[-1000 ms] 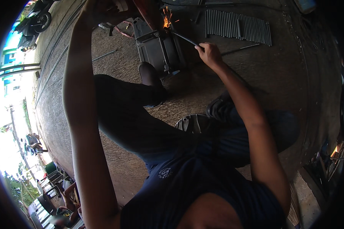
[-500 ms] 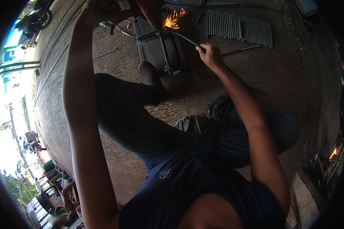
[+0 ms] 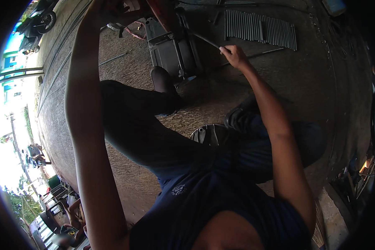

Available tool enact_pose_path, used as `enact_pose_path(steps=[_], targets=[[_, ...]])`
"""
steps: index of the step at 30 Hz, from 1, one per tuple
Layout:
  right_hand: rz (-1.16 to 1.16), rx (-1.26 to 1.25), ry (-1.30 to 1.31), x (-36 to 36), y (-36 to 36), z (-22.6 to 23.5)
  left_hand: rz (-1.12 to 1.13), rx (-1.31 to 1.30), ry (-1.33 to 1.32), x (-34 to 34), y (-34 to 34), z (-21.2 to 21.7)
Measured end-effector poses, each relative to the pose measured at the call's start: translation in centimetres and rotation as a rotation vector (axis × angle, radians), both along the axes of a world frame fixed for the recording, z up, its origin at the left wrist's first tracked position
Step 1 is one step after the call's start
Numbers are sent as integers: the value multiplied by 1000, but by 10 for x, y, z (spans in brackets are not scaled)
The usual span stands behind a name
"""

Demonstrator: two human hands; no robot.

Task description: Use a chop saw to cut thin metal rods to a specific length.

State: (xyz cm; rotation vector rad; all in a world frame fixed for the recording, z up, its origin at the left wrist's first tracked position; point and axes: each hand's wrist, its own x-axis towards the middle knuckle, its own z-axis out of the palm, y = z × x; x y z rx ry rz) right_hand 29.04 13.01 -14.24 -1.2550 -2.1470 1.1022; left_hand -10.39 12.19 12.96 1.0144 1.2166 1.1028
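My right hand (image 3: 234, 55) is closed around a thin dark rod (image 3: 204, 39) that slants up and left toward a grey metal frame (image 3: 171, 52) standing on the ground. My left arm stretches to the top edge, where my left hand (image 3: 106, 9) lies beside a red metal piece (image 3: 160, 11); its fingers are mostly cut off by the rim. No sparks show at the rod's tip. My dark-trousered legs and shoes (image 3: 162, 81) are spread below the frame.
A row of several grey metal bars (image 3: 260, 28) lies at the top right. A round metal disc (image 3: 207, 134) sits under my legs. A loose rod (image 3: 112, 58) lies at the left, a motorbike (image 3: 38, 21) stands at the top left, and a bright street runs along the far left.
The orange sparks at the rod's tip have gone out. My right hand and the rod have barely moved; the left arm holds its place.
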Motion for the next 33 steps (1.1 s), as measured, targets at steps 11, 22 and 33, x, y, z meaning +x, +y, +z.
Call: enact_pose_path(steps=[11,22,33], targets=[[15,33,26,-20,-11,-2,-309,469,1311,20,-14,13],[-22,265,55,-22,-21,3,280,-152,58,-18,6,-9],[-25,411,5,-21,-22,10,132,-109,76,-11,5,-5]])
